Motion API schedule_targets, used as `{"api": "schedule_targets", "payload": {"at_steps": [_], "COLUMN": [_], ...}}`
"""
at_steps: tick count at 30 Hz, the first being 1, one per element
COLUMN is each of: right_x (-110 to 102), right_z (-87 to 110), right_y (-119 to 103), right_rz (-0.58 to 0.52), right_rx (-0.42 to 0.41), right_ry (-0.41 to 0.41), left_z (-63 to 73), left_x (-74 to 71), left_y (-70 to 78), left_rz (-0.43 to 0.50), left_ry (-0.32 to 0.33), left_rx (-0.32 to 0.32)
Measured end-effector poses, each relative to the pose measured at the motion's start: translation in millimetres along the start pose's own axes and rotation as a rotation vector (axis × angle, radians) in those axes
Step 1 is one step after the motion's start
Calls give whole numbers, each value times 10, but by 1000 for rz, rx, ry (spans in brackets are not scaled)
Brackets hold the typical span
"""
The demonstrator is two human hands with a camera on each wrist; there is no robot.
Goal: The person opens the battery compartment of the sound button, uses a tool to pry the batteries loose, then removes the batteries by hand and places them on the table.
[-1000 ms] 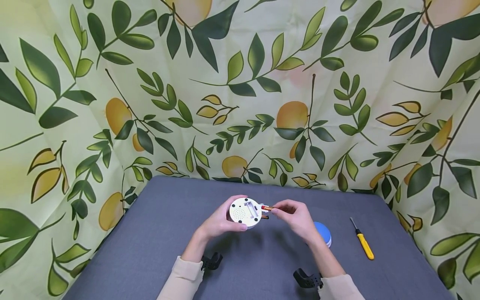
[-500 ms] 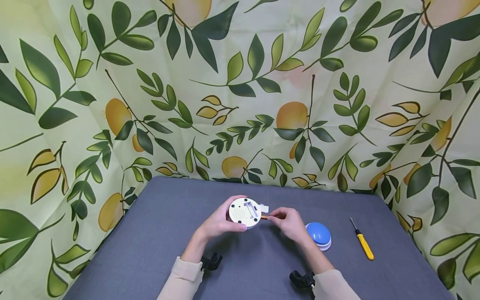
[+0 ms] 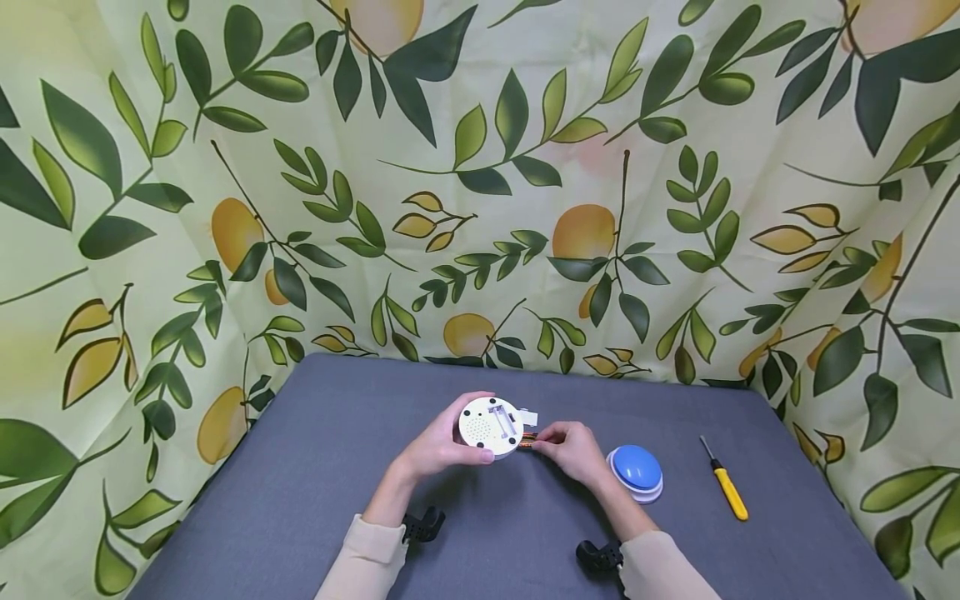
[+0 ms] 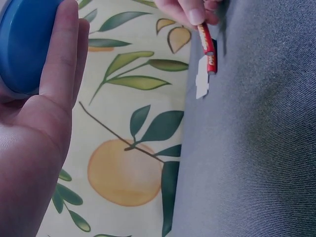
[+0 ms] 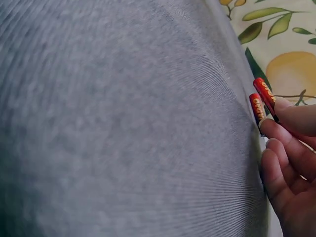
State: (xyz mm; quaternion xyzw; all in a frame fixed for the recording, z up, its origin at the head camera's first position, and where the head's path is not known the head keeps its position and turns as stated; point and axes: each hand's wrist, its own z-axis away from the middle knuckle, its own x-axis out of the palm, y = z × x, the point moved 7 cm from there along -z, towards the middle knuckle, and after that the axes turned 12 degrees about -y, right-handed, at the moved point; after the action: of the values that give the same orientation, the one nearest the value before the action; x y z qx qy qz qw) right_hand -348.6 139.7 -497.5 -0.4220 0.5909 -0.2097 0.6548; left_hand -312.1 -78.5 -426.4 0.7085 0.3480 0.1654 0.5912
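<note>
My left hand (image 3: pixel 447 440) grips a round push button (image 3: pixel 480 427) by its rim, its white underside up. That underside shows a battery compartment with bare metal contacts and several dark feet. In the left wrist view the push button's blue dome (image 4: pixel 22 44) lies against the fingers. Thumb and fingertips of my right hand (image 3: pixel 572 450) pinch a red and black battery (image 5: pixel 265 91), low at the table. A second such battery (image 5: pixel 256 106) lies close alongside it. A white battery cover (image 4: pixel 202 79) lies beside the batteries.
Another push button (image 3: pixel 637 467), blue dome up on a white base, stands right of my right hand. Further right lies a screwdriver (image 3: pixel 730 492) with a yellow handle. The grey table (image 3: pixel 300 500) ends at a leaf-patterned cloth (image 3: pixel 480 208) behind.
My right hand has lowered the battery from beside the push button to the table, next to the other battery, uncovering the white cover and the second push button. The left hand stays still.
</note>
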Motion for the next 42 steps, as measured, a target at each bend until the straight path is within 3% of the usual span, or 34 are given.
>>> {"api": "schedule_targets", "payload": {"at_steps": [6, 17, 22, 28, 35, 42], "right_x": [36, 43, 0, -88, -60, -32], "right_z": [-26, -15, 57, 197, 364, 467], "right_y": [19, 17, -94, -388, -735, -851], "right_rz": [-11, 77, 65, -80, -358, -438], "right_rx": [0, 26, 28, -43, -221, -311], "right_ry": [-9, -16, 32, 90, -38, -42], "left_z": [2, 0, -6, -8, 3, -30], "left_x": [2, 0, -5, -3, -15, -9], "left_y": [-6, -12, -13, -24, -52, -91], "left_rz": [6, 4, 6, 5, 14, -12], "left_ry": [4, 7, 9, 10, 19, 39], "left_rx": [-9, -17, -14, -27, -50, -97]}}
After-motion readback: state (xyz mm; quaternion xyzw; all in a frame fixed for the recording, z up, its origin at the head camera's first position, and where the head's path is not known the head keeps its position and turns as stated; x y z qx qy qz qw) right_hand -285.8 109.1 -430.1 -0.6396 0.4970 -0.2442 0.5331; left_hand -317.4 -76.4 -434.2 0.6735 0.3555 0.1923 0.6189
